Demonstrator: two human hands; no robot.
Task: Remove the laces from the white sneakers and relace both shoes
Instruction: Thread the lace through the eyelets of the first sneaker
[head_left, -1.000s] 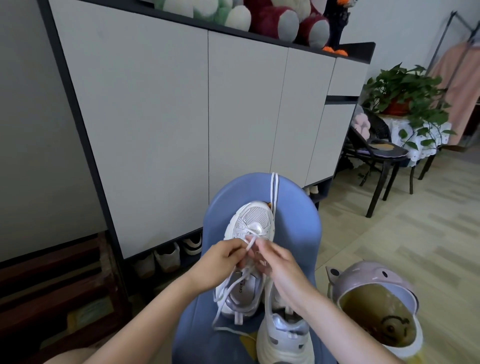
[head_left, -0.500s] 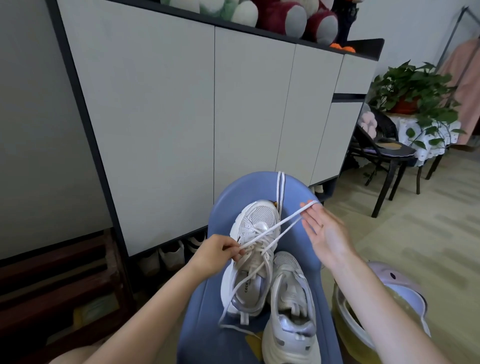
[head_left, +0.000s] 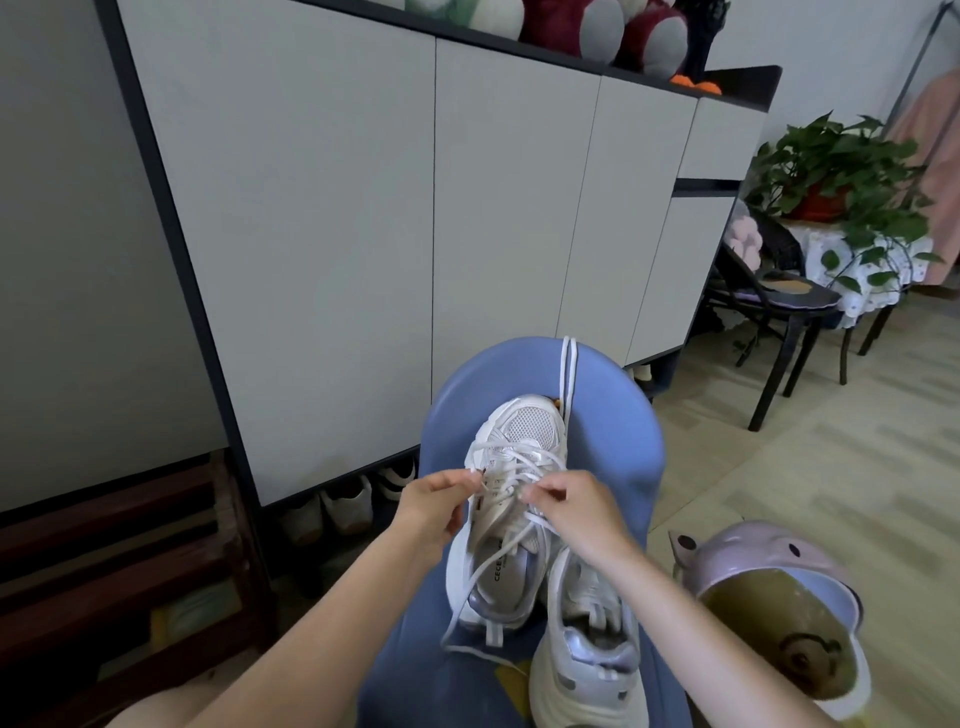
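Left hand (head_left: 434, 506) and right hand (head_left: 574, 506) both pinch lace (head_left: 511, 457) over left sneaker (head_left: 511, 519) on blue seat (head_left: 618, 441), fingers curled tight. Criss-crossed lace just beyond fingertips; second sneaker (head_left: 587, 654) below right wrist; spare lace (head_left: 567, 374) further ahead.

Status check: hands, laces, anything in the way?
Left hand and right hand each pinch the lace over the far sneaker. Near sneaker unlaced; spare lace draped on the chair back. Nothing blocking.

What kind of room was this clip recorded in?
Probably a home entryway or living area: a tall shoe cabinet with shoes tucked beneath, plush toys on top, and a potted plant on a side table.
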